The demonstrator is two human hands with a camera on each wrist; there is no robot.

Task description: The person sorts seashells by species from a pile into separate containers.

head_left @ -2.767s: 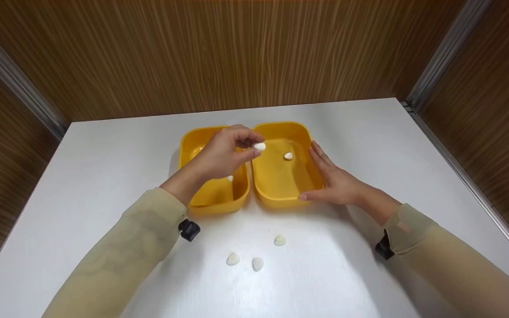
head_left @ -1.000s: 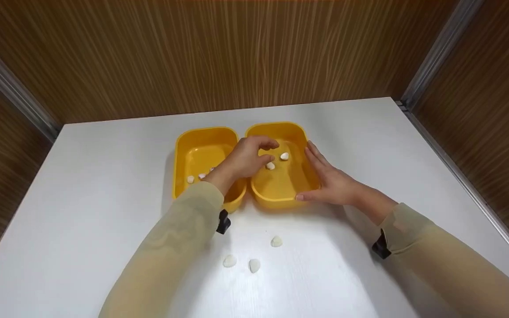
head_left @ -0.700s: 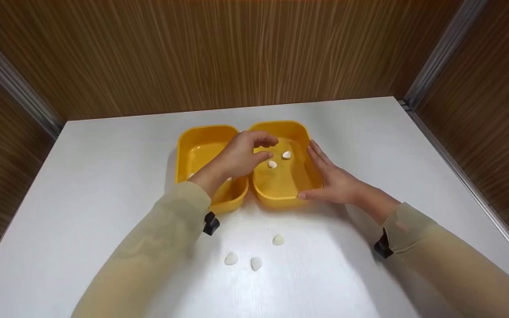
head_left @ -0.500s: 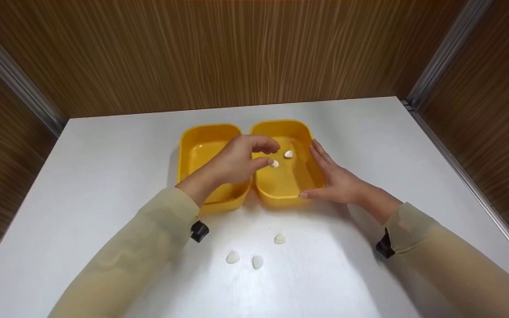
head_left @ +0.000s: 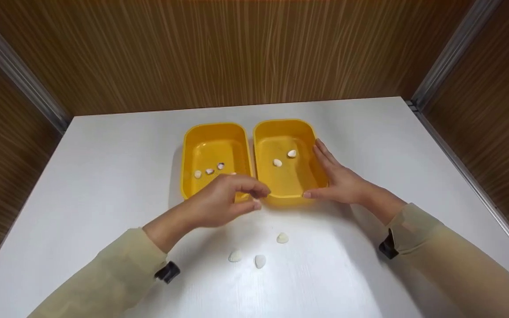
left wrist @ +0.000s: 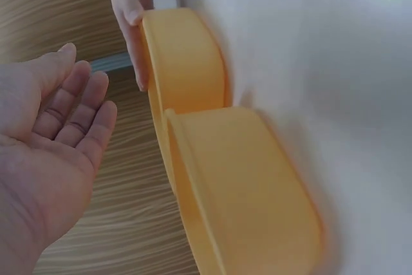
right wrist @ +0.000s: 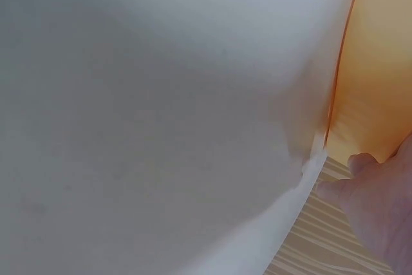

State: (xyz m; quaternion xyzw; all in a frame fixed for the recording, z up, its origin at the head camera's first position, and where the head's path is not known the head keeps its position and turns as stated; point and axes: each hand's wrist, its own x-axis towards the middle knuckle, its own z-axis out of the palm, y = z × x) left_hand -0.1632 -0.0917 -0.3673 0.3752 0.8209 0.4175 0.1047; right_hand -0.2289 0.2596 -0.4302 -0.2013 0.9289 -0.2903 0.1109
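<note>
My left hand (head_left: 221, 201) hovers over the near edge of the left yellow plastic box (head_left: 214, 133), its fingers loosely bent. In the left wrist view its palm and fingers show nothing held. Straight fingers of my right hand (head_left: 345, 183) lie along the outer right side of the right yellow box (head_left: 281, 123), with the thumb on the near rim. Two white seashells, one (head_left: 291, 153) farther back and one (head_left: 277, 163) nearer, lie in the right box. Several small shells, among them a dark-marked shell (head_left: 221, 166), lie in the left box, partly covered by my left hand.
Three pale seashells lie on the white table (head_left: 325, 274) before the boxes: a ribbed shell (head_left: 235, 256), a smoother shell (head_left: 260, 261) and another shell (head_left: 282, 238). Wood-grain panels (head_left: 254, 53) stand behind and on both sides.
My left hand let go of a white shell in the right box, which now holds two, then drew back toward the near side of the left box. My right hand stayed on the right box.
</note>
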